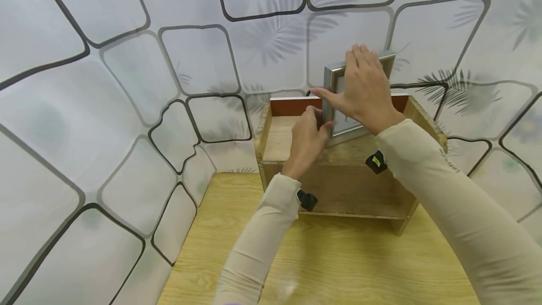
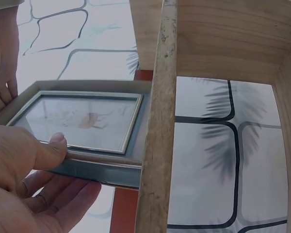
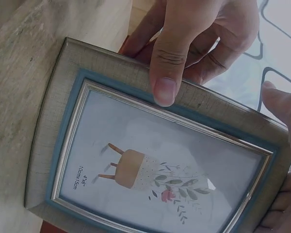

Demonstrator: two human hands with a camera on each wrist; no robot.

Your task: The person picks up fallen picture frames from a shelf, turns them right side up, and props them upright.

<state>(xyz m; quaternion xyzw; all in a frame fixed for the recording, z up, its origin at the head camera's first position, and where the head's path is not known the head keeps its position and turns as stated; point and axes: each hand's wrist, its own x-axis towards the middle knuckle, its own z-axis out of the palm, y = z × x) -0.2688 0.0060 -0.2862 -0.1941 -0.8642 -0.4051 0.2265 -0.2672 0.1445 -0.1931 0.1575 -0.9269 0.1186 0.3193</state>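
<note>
A silver-grey picture frame (image 1: 329, 79) with a blue inner border stands upright, slightly tilted, at the top level of a small wooden shelf (image 1: 351, 194). My left hand (image 1: 306, 142) grips the frame's left side, thumb on the front and fingers behind. Over the top edge lies my right hand (image 1: 366, 88), fingers reaching to the back and thumb stretched toward the left side. The right wrist view shows the print (image 3: 136, 170), a vase with flowers on a stool-like stand. In the left wrist view the frame's lower edge is right at the shelf board (image 2: 157, 121).
The shelf has a reddish-brown back rail (image 1: 294, 106) and a lower compartment open at the front. It stands on a yellow wood-grain table (image 1: 237, 229). Patterned wall covering (image 1: 203, 69) rises behind and to the left. Small black wrist cameras sit at both cuffs.
</note>
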